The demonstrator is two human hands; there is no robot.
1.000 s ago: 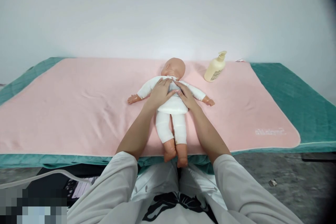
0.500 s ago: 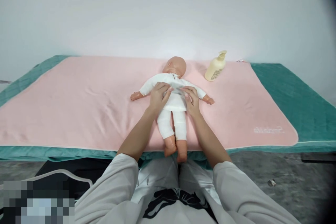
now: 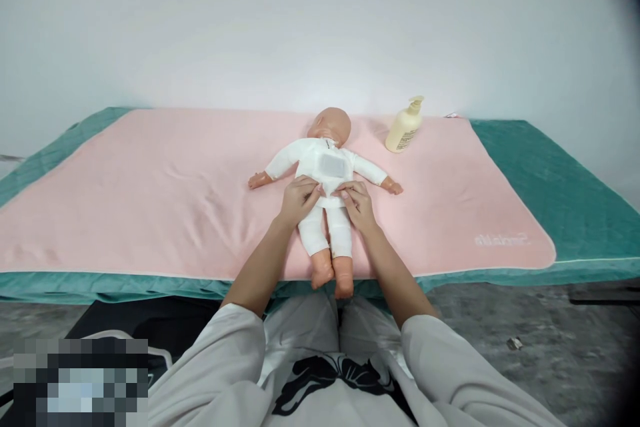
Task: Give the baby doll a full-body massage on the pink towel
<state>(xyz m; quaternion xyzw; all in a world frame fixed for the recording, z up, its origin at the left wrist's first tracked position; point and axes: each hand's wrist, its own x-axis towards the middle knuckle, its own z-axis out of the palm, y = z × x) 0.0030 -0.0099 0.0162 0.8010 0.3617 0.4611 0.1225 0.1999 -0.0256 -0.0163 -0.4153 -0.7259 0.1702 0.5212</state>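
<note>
A baby doll [image 3: 334,159] with a white cloth body lies stretched out, apparently face down, its feet towards me. On its upper back a grey rectangular panel [image 3: 332,165] shows. Both hands rest at the doll's lower back, one on each side. The thumb and fingers of my left hand [image 3: 299,200] are drawn together in a pinch at the white cloth. My right hand [image 3: 359,203] mirrors it, fingers bent and thumb close to the fingertips. A small gap of cloth lies between the two hands.
Beneath the doll a pink mat [image 3: 200,147] covers a green padded bed [image 3: 525,173] against a pale wall. A cream pump bottle [image 3: 404,125] stands beyond the doll's right-hand arm. Low on the left is a dark object with a light frame [image 3: 160,353], partly blurred out.
Both hands have slid from the doll's upper back down to its lower back, uncovering the grey panel. The doll and bottle stay in place on the mat; the view has shifted slightly.
</note>
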